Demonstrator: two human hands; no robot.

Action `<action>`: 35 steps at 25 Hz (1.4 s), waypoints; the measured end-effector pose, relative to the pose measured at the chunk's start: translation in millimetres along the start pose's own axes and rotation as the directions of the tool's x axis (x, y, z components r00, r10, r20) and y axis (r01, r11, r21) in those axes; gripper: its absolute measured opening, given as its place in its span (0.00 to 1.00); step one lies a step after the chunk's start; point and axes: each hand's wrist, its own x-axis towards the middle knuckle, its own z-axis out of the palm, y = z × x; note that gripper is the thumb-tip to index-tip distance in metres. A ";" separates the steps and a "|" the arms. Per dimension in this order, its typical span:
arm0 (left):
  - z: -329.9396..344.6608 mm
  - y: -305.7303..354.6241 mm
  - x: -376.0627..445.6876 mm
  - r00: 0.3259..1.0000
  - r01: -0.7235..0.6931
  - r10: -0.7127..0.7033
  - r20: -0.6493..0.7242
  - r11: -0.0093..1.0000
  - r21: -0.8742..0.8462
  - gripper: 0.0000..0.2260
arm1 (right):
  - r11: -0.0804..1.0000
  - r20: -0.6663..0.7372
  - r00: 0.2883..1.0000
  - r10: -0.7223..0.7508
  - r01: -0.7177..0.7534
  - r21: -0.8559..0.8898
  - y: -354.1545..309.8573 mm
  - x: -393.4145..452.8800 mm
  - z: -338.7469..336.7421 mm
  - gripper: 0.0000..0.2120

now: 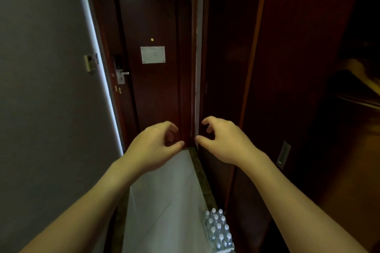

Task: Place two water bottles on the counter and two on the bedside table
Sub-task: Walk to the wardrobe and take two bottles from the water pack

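Note:
A shrink-wrapped pack of several white-capped water bottles (219, 230) stands on the pale floor at the bottom, against a dark wooden panel. My left hand (153, 147) and my right hand (223, 141) are stretched out in front of me at mid-height, well above and beyond the pack. Both have loosely curled fingers and hold nothing. The two hands are a short gap apart, in front of the door frame. No counter or bedside table is in sight.
A dark wooden entrance door (150, 88) with a metal lock handle (121, 74) and a white notice is straight ahead. A grey wall (45, 88) runs along the left. Dark wardrobe panels (287, 88) with a recessed pull (283, 155) line the right.

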 end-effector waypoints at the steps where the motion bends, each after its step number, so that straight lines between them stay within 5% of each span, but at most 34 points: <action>1: 12.5 -8.4 17.7 1.000 -0.001 0.001 -0.002 1.000 0.000 0.19 | 1.000 0.002 1.000 -0.003 0.003 0.007 13.4 19.9 8.2 0.28; 8: 79.5 -71.1 127.0 0.998 0.046 -0.046 0.036 0.999 0.003 0.19 | 0.997 0.070 0.998 0.006 -0.011 0.079 78.6 148.8 60.6 0.27; 13: 188.4 -126.0 159.8 0.966 0.126 -0.101 0.238 0.988 -0.092 0.19 | 0.973 0.195 0.967 0.163 -0.190 0.131 156.7 170.8 149.2 0.26; 23: 516.0 -250.2 178.3 0.847 0.147 0.027 0.530 0.948 -0.283 0.14 | 0.677 0.252 0.703 0.665 -0.710 0.194 386.5 128.3 384.0 0.18; 31: 861.0 -390.1 64.3 0.723 0.255 0.024 0.690 0.919 -0.300 0.19 | 0.478 0.241 0.504 0.829 -0.863 0.162 575.2 6.4 687.0 0.23; 35: 1026.1 -453.2 6.5 0.704 0.245 0.049 0.708 0.919 -0.308 0.26 | 0.485 0.212 0.509 0.835 -0.861 0.156 660.7 -39.5 838.8 0.32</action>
